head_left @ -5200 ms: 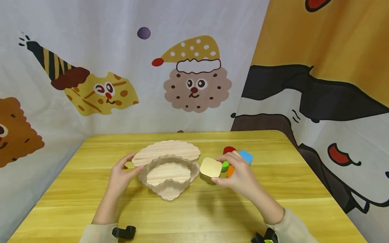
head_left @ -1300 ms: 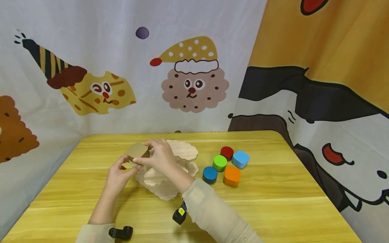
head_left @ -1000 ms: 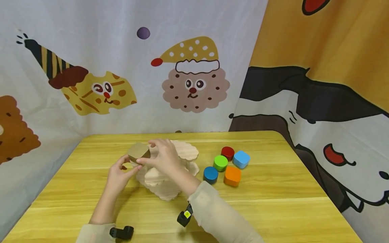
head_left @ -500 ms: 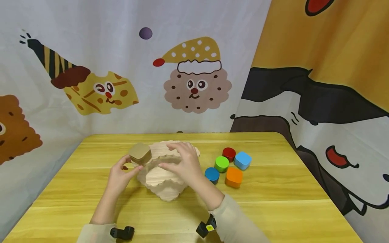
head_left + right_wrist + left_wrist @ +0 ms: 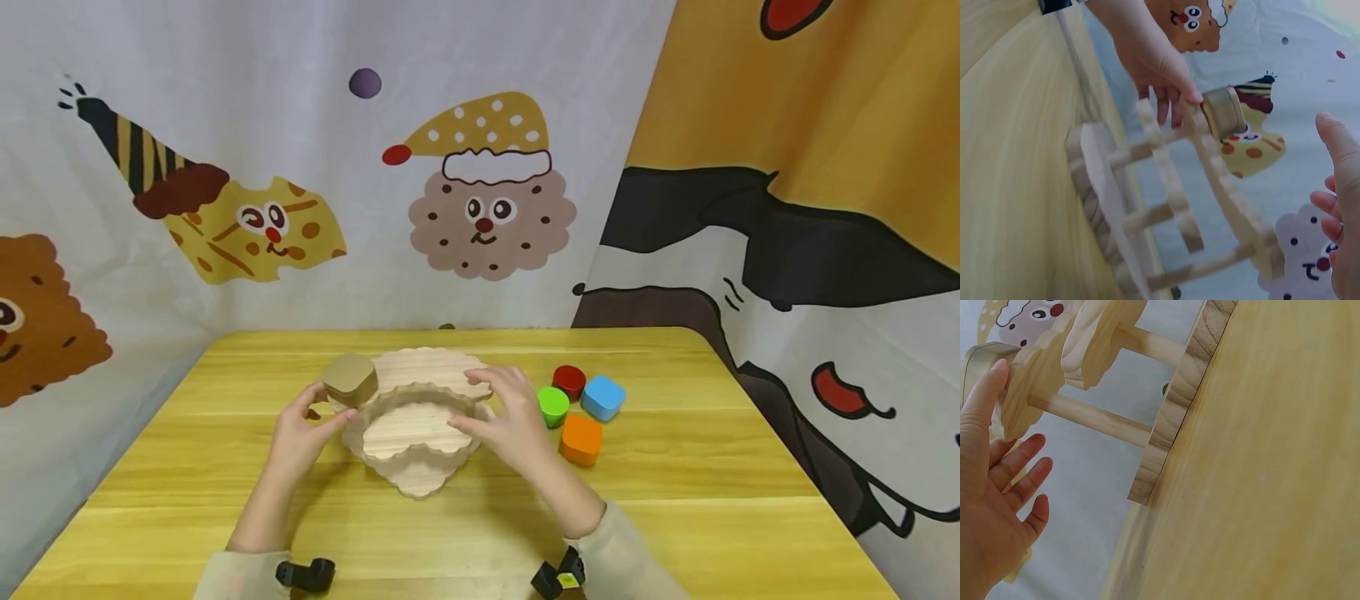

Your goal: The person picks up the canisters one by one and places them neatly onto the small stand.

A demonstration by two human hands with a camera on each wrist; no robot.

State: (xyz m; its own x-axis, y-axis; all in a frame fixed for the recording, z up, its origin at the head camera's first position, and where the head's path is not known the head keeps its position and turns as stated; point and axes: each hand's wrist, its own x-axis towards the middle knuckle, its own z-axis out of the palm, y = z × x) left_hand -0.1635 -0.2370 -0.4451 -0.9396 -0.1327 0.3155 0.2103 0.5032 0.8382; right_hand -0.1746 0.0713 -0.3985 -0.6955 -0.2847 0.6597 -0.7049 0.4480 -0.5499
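Note:
A pale wooden stand [image 5: 435, 367] with scalloped edges has an upper tier, a lower shelf and a base joined by round posts. My left hand [image 5: 296, 433] grips the left end of its upper tier between thumb and fingers. In the left wrist view the thumb lies along the tier's edge [image 5: 1025, 387]. A gold square tin [image 5: 350, 379] with rounded corners sits on that same end, just above the left fingers. My right hand [image 5: 517, 425] holds nothing and hovers at the stand's right side, thumb and fingers spread apart.
To the right are a red round piece [image 5: 569, 382], a green round piece [image 5: 553, 407], a light blue square piece [image 5: 603, 398] and an orange square piece [image 5: 581, 439]. A curtain [image 5: 300, 292] hangs behind the table [image 5: 420, 550].
The right hand brought the gold tin from the right onto the upper tier's left end and let go. It has drawn back rightward, covering the dark blue piece. The left hand keeps its place.

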